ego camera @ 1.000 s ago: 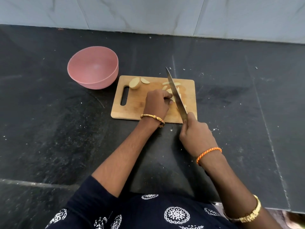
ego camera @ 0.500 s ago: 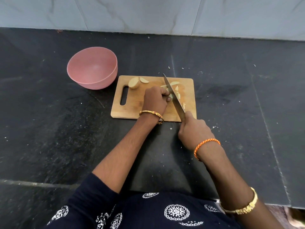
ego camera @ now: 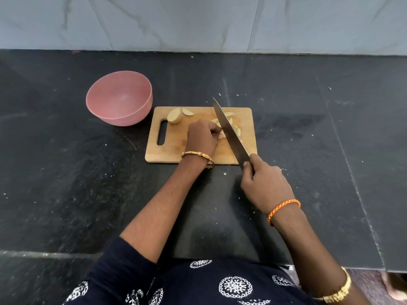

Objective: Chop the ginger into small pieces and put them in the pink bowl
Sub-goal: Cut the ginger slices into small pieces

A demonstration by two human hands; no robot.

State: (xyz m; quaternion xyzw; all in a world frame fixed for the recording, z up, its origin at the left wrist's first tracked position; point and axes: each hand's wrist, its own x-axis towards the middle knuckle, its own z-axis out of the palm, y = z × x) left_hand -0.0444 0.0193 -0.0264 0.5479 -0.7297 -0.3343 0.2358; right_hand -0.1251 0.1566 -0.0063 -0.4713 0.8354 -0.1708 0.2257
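A wooden cutting board (ego camera: 176, 150) lies on the black counter. On it my left hand (ego camera: 201, 137) presses down on a piece of ginger, mostly hidden under the fingers. My right hand (ego camera: 263, 183) grips the handle of a long knife (ego camera: 229, 130), whose blade slants across the board right beside my left fingertips. Cut ginger slices (ego camera: 231, 123) lie beyond the blade. A larger ginger chunk (ego camera: 174, 116) with one slice beside it rests near the board's far left corner. The pink bowl (ego camera: 120, 97) stands empty, left of the board.
The black stone counter (ego camera: 308, 128) spreads wide on both sides, dotted with small ginger crumbs. A grey marbled wall (ego camera: 198, 20) closes the back. The counter's front edge runs just before my dark patterned top.
The knife has risen and shifted slightly, its tip now reaching past the board's far edge. My left hand stays on the ginger in about the same spot.
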